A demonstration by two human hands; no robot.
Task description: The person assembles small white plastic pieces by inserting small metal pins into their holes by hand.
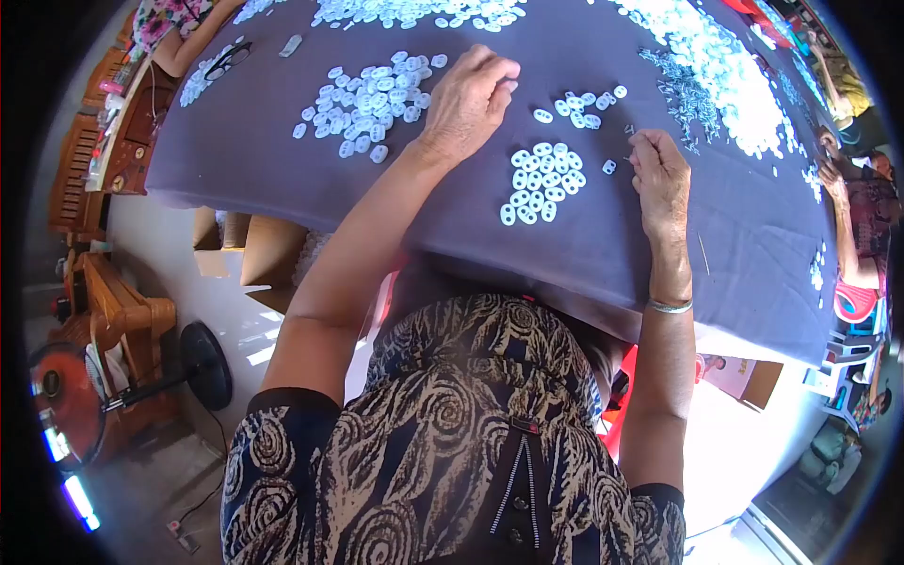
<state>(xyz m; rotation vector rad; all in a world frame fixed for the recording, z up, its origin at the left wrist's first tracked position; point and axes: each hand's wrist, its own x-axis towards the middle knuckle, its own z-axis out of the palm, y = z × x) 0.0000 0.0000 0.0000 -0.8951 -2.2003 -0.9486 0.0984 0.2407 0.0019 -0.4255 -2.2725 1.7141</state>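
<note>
My left hand point(467, 105) is closed over the table beside a loose pile of white oval pieces with two holes point(372, 99). Its fingertips are pressed together, and what they hold, if anything, is hidden. My right hand point(662, 184) is pinched at the right, with any small thing between its fingers too tiny to name. Close to its fingertips lie a single small two-holed piece point(609, 167) and a tiny metal bit point(630, 128). Between my hands sits a tight group of oval pieces point(541, 181), with a looser cluster point(576, 111) beyond it.
A dark grey cloth point(452, 212) covers the table. Small dark metal parts point(686, 94) lie beside a large bright white heap point(739, 80) at right. Other people's arms point(852, 240) reach in at the right and far left. Glasses point(229, 60), a fan point(71, 400) and cardboard boxes point(268, 250) also show.
</note>
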